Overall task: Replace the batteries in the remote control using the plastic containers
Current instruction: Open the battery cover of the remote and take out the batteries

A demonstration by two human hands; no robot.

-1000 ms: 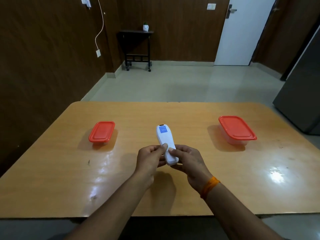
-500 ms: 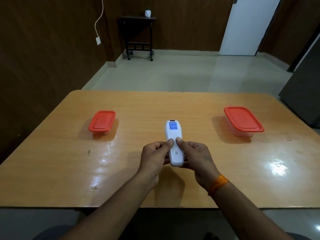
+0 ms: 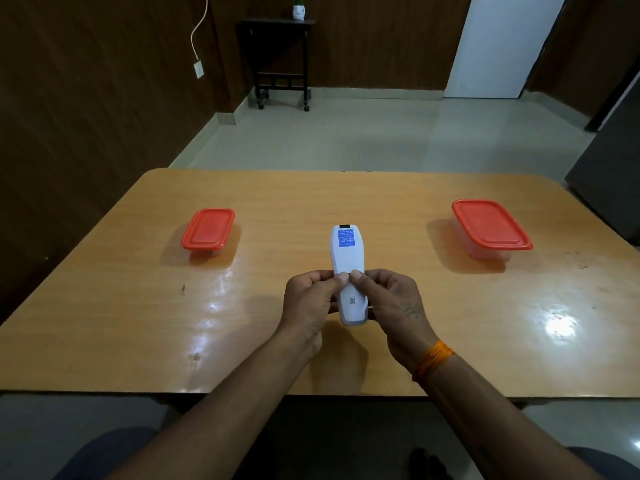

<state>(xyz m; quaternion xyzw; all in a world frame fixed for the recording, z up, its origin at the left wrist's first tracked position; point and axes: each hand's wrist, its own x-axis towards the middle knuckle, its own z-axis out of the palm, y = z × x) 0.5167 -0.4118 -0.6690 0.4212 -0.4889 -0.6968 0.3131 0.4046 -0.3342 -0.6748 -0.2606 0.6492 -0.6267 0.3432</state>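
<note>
Head view, looking down over a glossy wooden table [image 3: 138, 323]. White remote control [image 3: 347, 258] held back side up above the middle of the table, blue label near its far end, small printed code near its near end. Left hand [image 3: 308, 303] gripping the near half of the remote from the left, fingers curled underneath, thumb pressed on the back. Right hand [image 3: 391, 303] gripping the same part from the right, fingers curled round the edge, thumb beside the left thumb, tips nearly touching on the white back. Orange thread band [image 3: 433, 360] around the right wrist. Back cover seemingly closed; no batteries visible.

Left of the remote, well apart: smaller plastic container [image 3: 207, 230] with a red lid on, standing on the table. Right of the remote, also well apart: larger plastic container [image 3: 490, 226], clear walls, red lid on. Contents of both impossible to tell.

Beyond the remote, past the far edge of the table: pale tiled floor [image 3: 346, 133], dark wood-panelled walls, a dark side table [image 3: 277, 57] on castors with a small white pot [image 3: 298, 10] on top, a white door [image 3: 498, 46] to the right of it, a white cable hanging to a wall socket [image 3: 198, 69] on the left.
</note>
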